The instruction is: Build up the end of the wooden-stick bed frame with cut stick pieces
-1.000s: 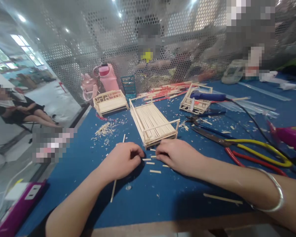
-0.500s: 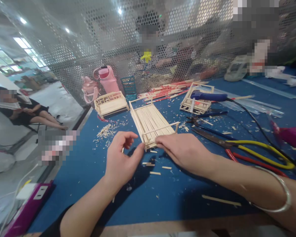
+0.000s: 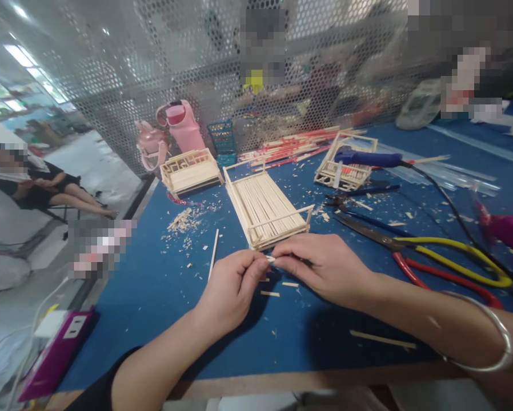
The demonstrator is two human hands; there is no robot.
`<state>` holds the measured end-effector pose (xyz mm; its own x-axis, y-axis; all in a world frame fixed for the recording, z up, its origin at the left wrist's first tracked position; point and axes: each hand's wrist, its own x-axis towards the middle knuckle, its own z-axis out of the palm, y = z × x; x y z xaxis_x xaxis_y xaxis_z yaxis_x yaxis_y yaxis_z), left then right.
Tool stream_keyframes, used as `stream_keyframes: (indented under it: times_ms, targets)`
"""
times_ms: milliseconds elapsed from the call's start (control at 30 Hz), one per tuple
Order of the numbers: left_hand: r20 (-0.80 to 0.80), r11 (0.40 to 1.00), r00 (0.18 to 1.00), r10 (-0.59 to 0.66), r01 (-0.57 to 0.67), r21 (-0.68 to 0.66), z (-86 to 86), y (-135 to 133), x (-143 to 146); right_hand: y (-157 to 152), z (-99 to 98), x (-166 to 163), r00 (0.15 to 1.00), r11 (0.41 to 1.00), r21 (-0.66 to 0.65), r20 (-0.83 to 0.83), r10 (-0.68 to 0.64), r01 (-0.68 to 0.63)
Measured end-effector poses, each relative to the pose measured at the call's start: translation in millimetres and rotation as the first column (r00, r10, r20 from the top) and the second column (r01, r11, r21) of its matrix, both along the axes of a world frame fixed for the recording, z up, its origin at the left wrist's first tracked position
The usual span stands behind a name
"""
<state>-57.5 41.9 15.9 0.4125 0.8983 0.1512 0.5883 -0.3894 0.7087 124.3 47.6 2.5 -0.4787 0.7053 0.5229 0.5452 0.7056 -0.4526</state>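
My left hand [image 3: 231,285] and my right hand [image 3: 320,265] meet fingertip to fingertip just in front of a small bed frame [image 3: 267,208] built of thin wooden sticks on the blue table [image 3: 153,285]. Between them they pinch a short wooden stick piece [image 3: 270,258]. Both hands have their fingers closed in a pinch. A few more short stick pieces [image 3: 277,288] lie on the table under the hands. A long thin stick [image 3: 213,254] lies to the left of my left hand. My right wrist wears a silver bangle [image 3: 492,342].
Yellow- and red-handled shears [image 3: 436,254] lie to the right. A blue glue gun [image 3: 368,158] rests on a small stick basket [image 3: 346,168]. Another stick model [image 3: 190,171], pink bottles [image 3: 181,128] and stick bundles [image 3: 291,148] stand by the mesh screen. A purple box [image 3: 55,357] sits at the left edge. A person sits far left.
My left hand was a fist on the table, then lifted and opened, and now pinches the short stick piece together with my right hand, which stayed near the bed frame's front.
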Motion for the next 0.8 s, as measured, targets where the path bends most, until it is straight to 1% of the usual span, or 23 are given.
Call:
stream_keyframes:
  times_ms: [100,200,267,367,400,467,500,533,567,667,733,800]
  targets:
    - [0.001,0.998,1.000,0.000,0.000,0.060,-4.2,1.5,0.9,1.7,1.9,-1.8,0.985,0.980,-0.195,-0.170,0.008,-0.041]
    - [-0.030,0.996,0.999,0.017,-0.015,0.085,-1.6,2.9,-2.5,5.4,4.5,-1.3,0.967,0.912,-0.407,-0.247,-0.068,-0.040]
    - [-0.101,0.996,0.993,0.055,-0.047,0.082,3.6,5.5,-10.5,9.3,4.9,1.5,0.954,0.867,-0.498,-0.263,-0.143,-0.007]
    - [-0.282,0.985,0.945,0.167,-0.145,0.099,12.9,14.4,-30.7,15.2,3.7,6.0,0.935,0.822,-0.567,-0.260,-0.242,0.055]
    - [-0.335,0.972,0.915,0.223,-0.185,0.142,15.7,18.5,-37.4,16.6,3.2,6.5,0.928,0.812,-0.580,-0.270,-0.256,0.055]
    - [-0.367,0.920,0.868,0.335,-0.218,0.325,20.5,26.4,-46.2,18.1,2.7,5.4,0.913,0.811,-0.585,-0.313,-0.260,0.030]
    - [-0.364,0.896,0.858,0.363,-0.214,0.388,22.6,29.5,-47.3,18.4,2.7,3.9,0.904,0.817,-0.577,-0.338,-0.263,0.022]
    - [-0.358,0.890,0.861,0.361,-0.203,0.409,24.4,31.9,-46.2,18.5,3.0,1.9,0.894,0.825,-0.564,-0.358,-0.269,0.022]
    - [-0.353,0.903,0.874,0.333,-0.187,0.387,26.0,33.3,-43.1,18.5,3.4,-0.4,0.887,0.835,-0.550,-0.369,-0.277,0.032]
    - [-0.317,0.971,0.927,0.199,-0.143,0.191,28.0,33.9,-27.9,18.7,4.3,-7.7,0.883,0.859,-0.505,-0.364,-0.298,0.082]
    - [-0.258,0.988,0.954,0.151,-0.134,0.082,26.6,33.4,-18.4,18.9,3.7,-12.4,0.884,0.871,-0.479,-0.356,-0.304,0.107]
    - [-0.181,0.990,0.974,0.138,-0.139,0.007,23.0,33.3,-12.4,18.7,2.1,-17.1,0.872,0.876,-0.470,-0.381,-0.309,0.105]
